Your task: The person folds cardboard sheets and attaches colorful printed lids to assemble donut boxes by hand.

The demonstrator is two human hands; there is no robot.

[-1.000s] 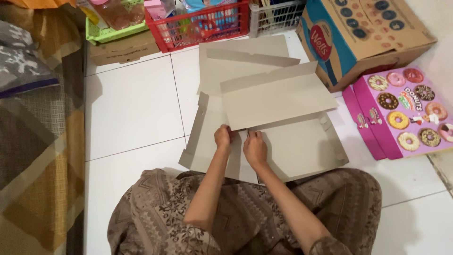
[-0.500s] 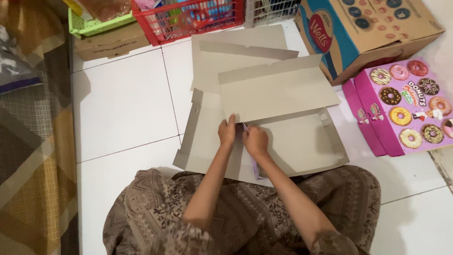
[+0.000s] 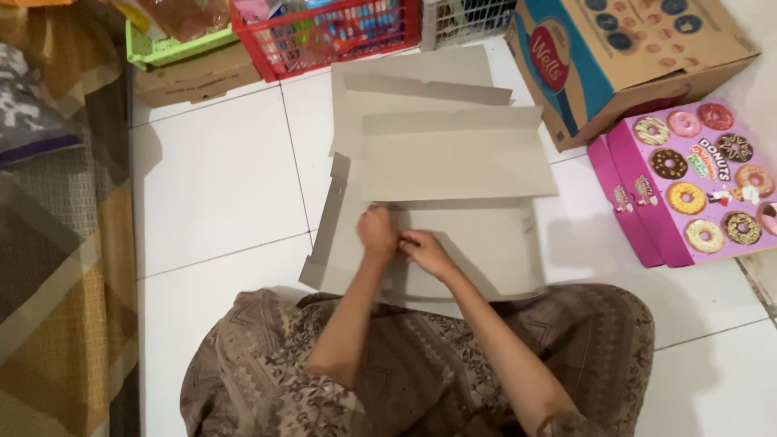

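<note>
Below me, a white tiled floor [image 3: 218, 178] carries a red basket [image 3: 328, 36], a green basket [image 3: 174, 44], a big cardboard carton [image 3: 631, 61] and a pink doughnut box [image 3: 696, 182]. My flat grey box blank [image 3: 453, 235] lies just ahead of my lap, long axis left to right, its upper panel folded toward me. My left hand [image 3: 377, 232] and right hand [image 3: 425, 249] meet on it, fingers curled, pinching its inner edge.

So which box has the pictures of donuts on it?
Start at the big blue and brown cardboard carton at the top right of the white tiled floor. Just below it, by the right edge, lies a flat pink box. It is the only bright pink thing there, with rows of round donuts pictured on its lid, unlike the plain grey cardboard sheets beside it.
</note>
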